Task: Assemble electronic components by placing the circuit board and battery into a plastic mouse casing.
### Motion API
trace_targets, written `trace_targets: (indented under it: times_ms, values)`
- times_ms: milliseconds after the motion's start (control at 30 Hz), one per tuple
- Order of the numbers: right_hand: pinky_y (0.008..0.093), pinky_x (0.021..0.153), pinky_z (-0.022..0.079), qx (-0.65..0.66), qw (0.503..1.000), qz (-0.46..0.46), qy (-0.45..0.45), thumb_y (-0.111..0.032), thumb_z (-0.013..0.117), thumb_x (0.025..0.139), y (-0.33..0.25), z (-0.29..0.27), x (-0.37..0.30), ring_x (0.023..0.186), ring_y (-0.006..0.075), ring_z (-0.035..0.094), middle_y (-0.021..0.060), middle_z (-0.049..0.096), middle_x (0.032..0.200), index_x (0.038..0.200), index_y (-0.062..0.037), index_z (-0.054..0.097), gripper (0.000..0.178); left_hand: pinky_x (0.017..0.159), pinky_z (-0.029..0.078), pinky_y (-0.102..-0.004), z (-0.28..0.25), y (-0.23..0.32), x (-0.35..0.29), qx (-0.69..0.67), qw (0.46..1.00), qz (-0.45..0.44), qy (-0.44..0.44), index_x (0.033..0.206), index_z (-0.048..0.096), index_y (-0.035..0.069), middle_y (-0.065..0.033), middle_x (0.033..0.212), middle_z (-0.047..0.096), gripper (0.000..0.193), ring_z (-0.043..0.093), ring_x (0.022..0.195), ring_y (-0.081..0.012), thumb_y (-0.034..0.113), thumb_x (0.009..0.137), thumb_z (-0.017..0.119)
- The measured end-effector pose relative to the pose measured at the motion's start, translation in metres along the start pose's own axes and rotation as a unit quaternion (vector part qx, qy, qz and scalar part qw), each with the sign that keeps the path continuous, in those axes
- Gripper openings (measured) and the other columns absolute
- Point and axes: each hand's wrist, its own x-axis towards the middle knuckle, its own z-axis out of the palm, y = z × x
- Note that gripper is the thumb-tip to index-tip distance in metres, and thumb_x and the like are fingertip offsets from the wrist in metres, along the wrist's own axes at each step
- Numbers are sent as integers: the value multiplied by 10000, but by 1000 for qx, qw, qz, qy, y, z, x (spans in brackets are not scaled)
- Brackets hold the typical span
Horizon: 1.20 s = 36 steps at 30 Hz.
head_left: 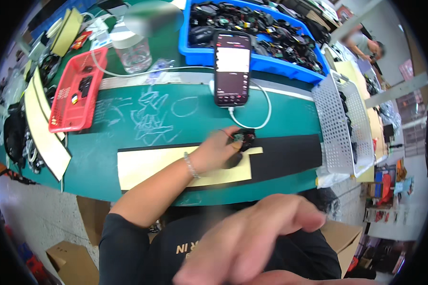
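My left hand, with a beaded bracelet at the wrist, is closed on a small black electronic assembly with a green circuit board and thin wires. It rests above a pale yellow strip lying on a long black mat. Beneath the fingers shows a dark rounded piece, partly covered by the hand. My right hand is raised close to the camera, large and blurred, over my dark shirt. Its fingers are too smeared to read, and I see nothing in it.
A phone stands upright with a white cable. Behind it, a blue crate holds many black parts. At left are a red basket and a clear jar; at right, a white perforated basket. Another person works far right.
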Motion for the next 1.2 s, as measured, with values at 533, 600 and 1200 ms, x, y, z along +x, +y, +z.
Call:
trace_targets:
  times_ms: [533, 600, 1200]
  values:
    - [423, 877, 441, -58, 911, 145, -383, -469, 327, 949, 7, -74, -4, 897, 362, 606, 225, 620, 965, 1077, 135, 537, 652, 730, 480, -252, -5, -2, -1, 4, 1000, -22, 6, 1150, 481, -4, -56, 939, 590, 267, 593, 800, -106, 97, 907, 525]
    - [411, 746, 466, -269, 935, 165, -165, -488, 405, 921, -36, -65, -2, 855, 308, 617, 171, 647, 850, 1002, 149, 565, 661, 713, 479, -241, -2, 12, -1, 51, 997, -50, 7, 1163, 477, 1, -45, 910, 597, 286, 590, 790, -101, 113, 906, 531]
    - [382, 858, 402, -690, 625, -359, -70, -337, 571, 823, -294, -83, -98, 966, 307, 529, 239, 522, 1086, 1137, 33, 504, 490, 727, 486, -256, -6, -11, -2, -36, 999, 36, 2, 1197, 449, -24, -67, 979, 576, 331, 575, 808, -103, 94, 900, 534]
